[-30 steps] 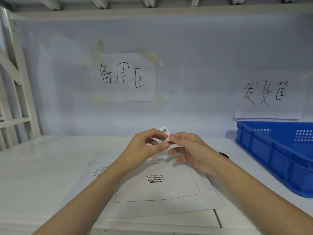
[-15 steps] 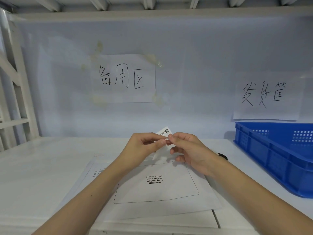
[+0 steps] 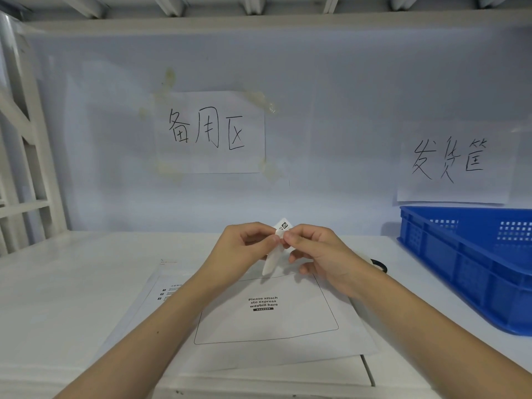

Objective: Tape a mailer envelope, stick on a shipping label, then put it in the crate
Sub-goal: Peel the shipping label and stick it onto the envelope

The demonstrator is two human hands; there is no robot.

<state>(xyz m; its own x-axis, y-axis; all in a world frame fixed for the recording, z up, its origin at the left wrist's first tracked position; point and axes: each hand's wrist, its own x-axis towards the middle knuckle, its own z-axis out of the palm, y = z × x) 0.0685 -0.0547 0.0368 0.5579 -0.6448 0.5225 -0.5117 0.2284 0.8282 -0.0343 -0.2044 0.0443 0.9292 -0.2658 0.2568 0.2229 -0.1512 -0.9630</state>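
Observation:
A white mailer envelope [image 3: 267, 335] lies flat on the white table, with a printed outlined box reading "Please attach sto express waybill here". Above its far edge I hold a small white shipping label [image 3: 283, 226] with a black code on it. My left hand [image 3: 244, 246] and my right hand [image 3: 313, 251] both pinch it at the fingertips. A white strip of the label's backing [image 3: 272, 262] hangs down between the hands, partly peeled away. The blue crate [image 3: 472, 263] stands at the right of the table.
Two handwritten paper signs [image 3: 213, 133] [image 3: 452, 162] are stuck on the back wall. A dark object [image 3: 380, 264], mostly hidden, sits behind my right wrist. A white rack frame [image 3: 23, 168] rises at the left. The table's front edge [image 3: 259, 387] is close to me.
The hands have stayed pinched on the label above the envelope. The white backing strip now hangs further down between the hands.

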